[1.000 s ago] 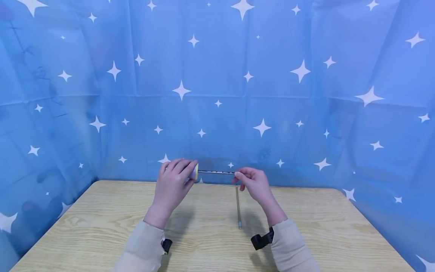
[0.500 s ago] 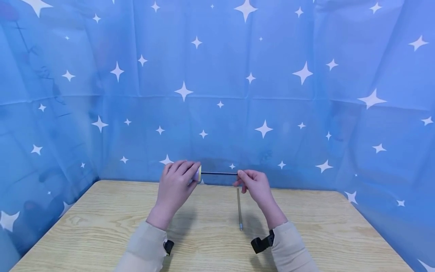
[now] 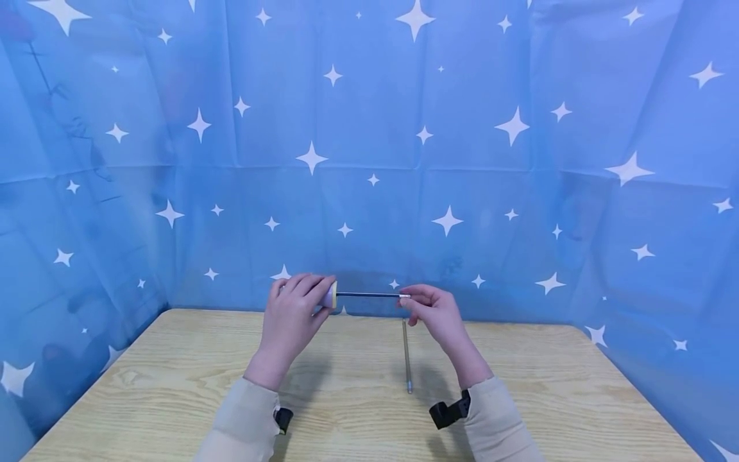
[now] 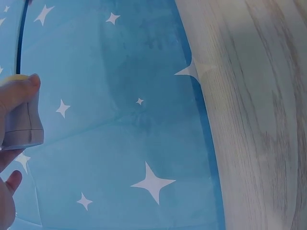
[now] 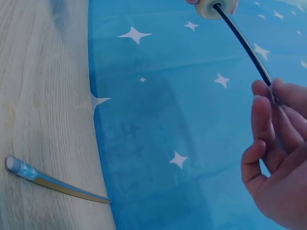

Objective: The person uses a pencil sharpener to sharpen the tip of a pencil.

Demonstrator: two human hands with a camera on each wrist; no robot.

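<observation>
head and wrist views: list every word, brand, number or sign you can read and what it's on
No text can be read.
Gold pencil: pale marks near its blunt end, too blurred to read.
Dark pencil: no lettering legible.
Pale holder in the left hand: none on the part that shows.
Backdrop: white stars, no readable words.

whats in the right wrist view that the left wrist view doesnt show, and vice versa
Only the right wrist view shows the gold pencil lying on the table, and the right hand plainly pinching the dark stick.

Only the left wrist view shows the side and flared end of the pale holder.

Both show the dark stick running into the holder, part of the left hand, the table and the blue starry cloth.
</observation>
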